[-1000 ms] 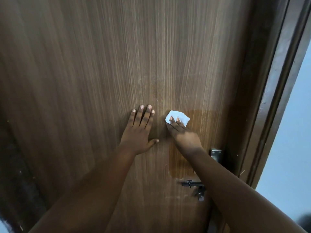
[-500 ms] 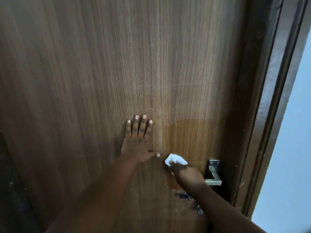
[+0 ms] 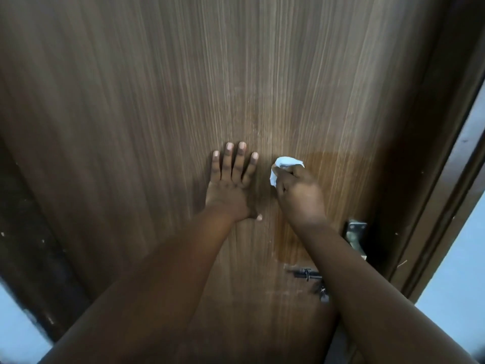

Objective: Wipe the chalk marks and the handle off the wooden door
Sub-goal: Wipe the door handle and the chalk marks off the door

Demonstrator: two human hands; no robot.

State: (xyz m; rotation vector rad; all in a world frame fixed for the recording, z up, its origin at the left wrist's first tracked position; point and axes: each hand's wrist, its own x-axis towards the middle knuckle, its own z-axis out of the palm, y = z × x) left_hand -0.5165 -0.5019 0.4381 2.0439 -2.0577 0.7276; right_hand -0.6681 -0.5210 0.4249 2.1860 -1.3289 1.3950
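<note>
The brown wooden door fills the view. My left hand lies flat on it, fingers spread upward. Just to its right my right hand presses a crumpled white wipe against the wood. A darker, damp-looking patch spreads right of and below the wipe. Faint pale smears show higher on the door. The metal handle sits at the door's right edge, partly hidden by my right forearm.
A small dark sliding latch is fixed below the handle. The dark door frame runs down the right side, with a pale wall beyond it. A dark strip borders the door on the left.
My right hand with the wipe went down toward the handle half a second ago and has come back up beside my left hand. My left hand stays flat on the door.
</note>
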